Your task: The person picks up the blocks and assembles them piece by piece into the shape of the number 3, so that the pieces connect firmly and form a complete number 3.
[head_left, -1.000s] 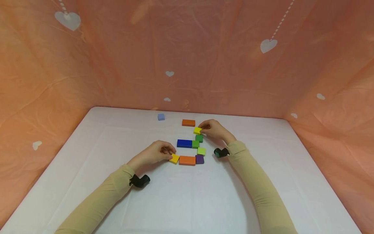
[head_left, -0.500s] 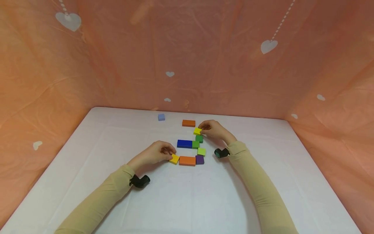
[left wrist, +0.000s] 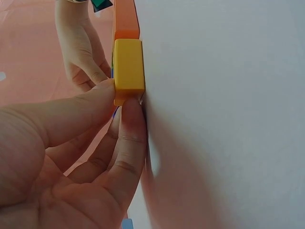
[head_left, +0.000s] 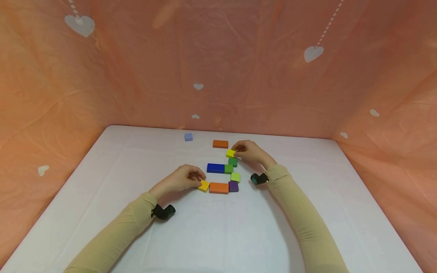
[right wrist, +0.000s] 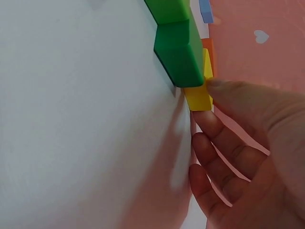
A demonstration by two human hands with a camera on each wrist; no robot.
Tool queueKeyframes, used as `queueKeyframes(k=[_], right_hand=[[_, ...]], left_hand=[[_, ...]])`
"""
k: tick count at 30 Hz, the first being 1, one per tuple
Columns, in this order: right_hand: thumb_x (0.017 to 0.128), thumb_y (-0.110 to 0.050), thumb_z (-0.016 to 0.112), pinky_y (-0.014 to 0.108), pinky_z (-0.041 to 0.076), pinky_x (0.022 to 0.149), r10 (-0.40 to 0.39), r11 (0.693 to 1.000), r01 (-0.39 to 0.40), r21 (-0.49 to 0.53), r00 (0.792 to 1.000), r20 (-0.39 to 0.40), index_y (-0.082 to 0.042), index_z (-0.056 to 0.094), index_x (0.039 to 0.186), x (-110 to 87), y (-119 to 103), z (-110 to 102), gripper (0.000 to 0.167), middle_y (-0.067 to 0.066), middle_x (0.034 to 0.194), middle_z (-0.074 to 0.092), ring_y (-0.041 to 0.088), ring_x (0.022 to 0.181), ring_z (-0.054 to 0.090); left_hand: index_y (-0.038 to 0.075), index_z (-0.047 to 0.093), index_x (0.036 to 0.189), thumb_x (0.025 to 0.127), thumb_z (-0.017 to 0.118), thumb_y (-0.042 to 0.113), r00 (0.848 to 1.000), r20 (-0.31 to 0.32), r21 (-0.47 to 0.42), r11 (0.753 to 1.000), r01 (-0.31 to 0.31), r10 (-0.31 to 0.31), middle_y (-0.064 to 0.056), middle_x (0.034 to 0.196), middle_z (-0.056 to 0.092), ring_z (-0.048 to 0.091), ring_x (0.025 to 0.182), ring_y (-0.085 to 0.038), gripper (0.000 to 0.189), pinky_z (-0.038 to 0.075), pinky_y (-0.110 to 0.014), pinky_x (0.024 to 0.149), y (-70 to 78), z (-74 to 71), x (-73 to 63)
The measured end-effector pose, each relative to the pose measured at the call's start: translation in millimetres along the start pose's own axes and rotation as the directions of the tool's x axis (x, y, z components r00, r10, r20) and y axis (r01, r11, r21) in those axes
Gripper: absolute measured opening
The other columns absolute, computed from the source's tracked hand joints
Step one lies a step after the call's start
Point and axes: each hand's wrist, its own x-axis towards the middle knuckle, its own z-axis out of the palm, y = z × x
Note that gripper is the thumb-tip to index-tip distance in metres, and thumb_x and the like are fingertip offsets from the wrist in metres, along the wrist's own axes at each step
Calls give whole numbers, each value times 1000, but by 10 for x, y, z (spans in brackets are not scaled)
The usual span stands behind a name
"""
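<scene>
My left hand (head_left: pixel 181 178) pinches a golden-yellow block (left wrist: pixel 129 67) between thumb and fingers, at the left end of a long orange block (head_left: pixel 219 188). Farther back, my right hand (head_left: pixel 252 152) holds a brighter yellow block (head_left: pixel 230 153) by its right side, thumb against it in the right wrist view. Just in front of that block lies a dark green block (right wrist: pixel 178 53). A green block (head_left: pixel 228 169) adjoins a long blue block (head_left: pixel 216 168). Nearer the front are a lime block (head_left: pixel 235 177) and a purple block (head_left: pixel 233 186) at the orange block's right end.
Behind the yellow block lies another orange block (head_left: pixel 220 144). A light blue block (head_left: pixel 188 137) sits apart toward the back left. The white table (head_left: pixel 218 235) meets orange sheeting (head_left: pixel 218 68) with pale hearts at its back and sides.
</scene>
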Motion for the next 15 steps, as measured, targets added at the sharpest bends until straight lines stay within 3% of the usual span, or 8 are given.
queueKeyframes(k=[15], right_hand=[[92,-12,65,35,46,90,3,1000,-3,-9,1000,-8,-6,66,112,7,13,7,21,5,103,64,22,95,56]], left_hand=[[0,67,104,87,67,-1,1000,6,-1,1000,-10,10,-5,97,66,58,81,-17,18,50,-28,74,19,-9,-6]])
